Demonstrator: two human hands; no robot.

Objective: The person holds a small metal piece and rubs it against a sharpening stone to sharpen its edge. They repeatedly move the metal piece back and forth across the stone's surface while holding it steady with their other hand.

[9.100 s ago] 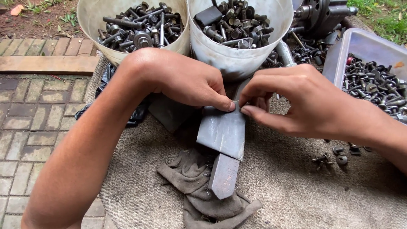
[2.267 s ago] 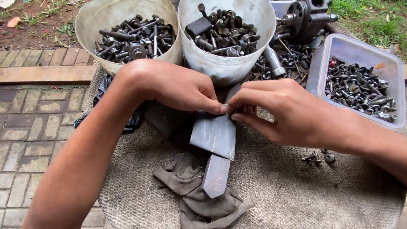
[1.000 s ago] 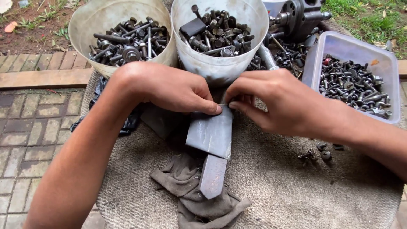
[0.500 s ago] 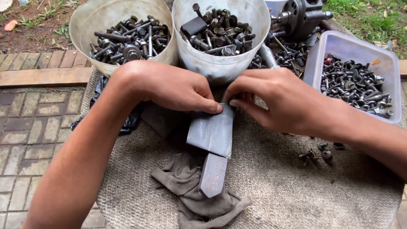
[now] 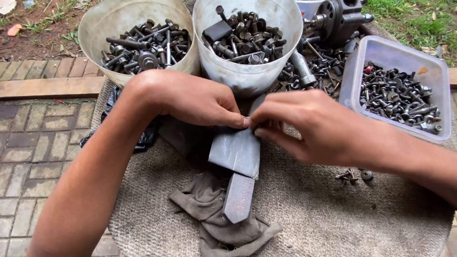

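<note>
your left hand (image 5: 200, 102) and right hand (image 5: 304, 126) meet fingertip to fingertip, each grip pinched closed on something hidden, just above the grey metal plate (image 5: 235, 151); rag (image 5: 214, 214) below.

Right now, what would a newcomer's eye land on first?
Both hands meet at the centre: the left hand and right hand pinch together at the top edge of a grey metal plate that lies over a rag. Behind them stand two pale buckets full of bolts, with a clear tub at right.
</note>
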